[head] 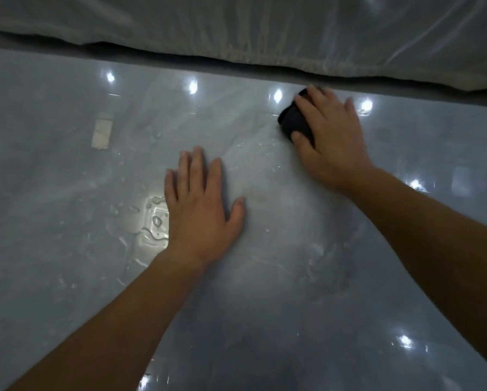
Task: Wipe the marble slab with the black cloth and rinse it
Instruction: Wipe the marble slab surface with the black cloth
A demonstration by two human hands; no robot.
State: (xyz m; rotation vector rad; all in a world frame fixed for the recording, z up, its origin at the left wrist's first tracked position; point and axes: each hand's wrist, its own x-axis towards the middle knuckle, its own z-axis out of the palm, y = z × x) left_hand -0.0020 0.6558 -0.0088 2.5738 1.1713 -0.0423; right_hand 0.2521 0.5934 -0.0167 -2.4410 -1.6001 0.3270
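Observation:
The grey-white marble slab [67,263] fills most of the view, glossy and wet with water drops and streaks around its middle. My right hand [332,136] presses the folded black cloth [294,122] flat onto the slab near its far edge; most of the cloth is hidden under my palm and fingers. My left hand [200,204] lies flat on the wet slab with fingers apart, holding nothing, nearer to me and to the left of the cloth.
A crumpled sheet of translucent plastic [264,29] covers whatever lies beyond the slab's far edge [180,59]. A pale rectangular patch [102,134] shows on the slab at the left. Bright light reflections dot the wet surface.

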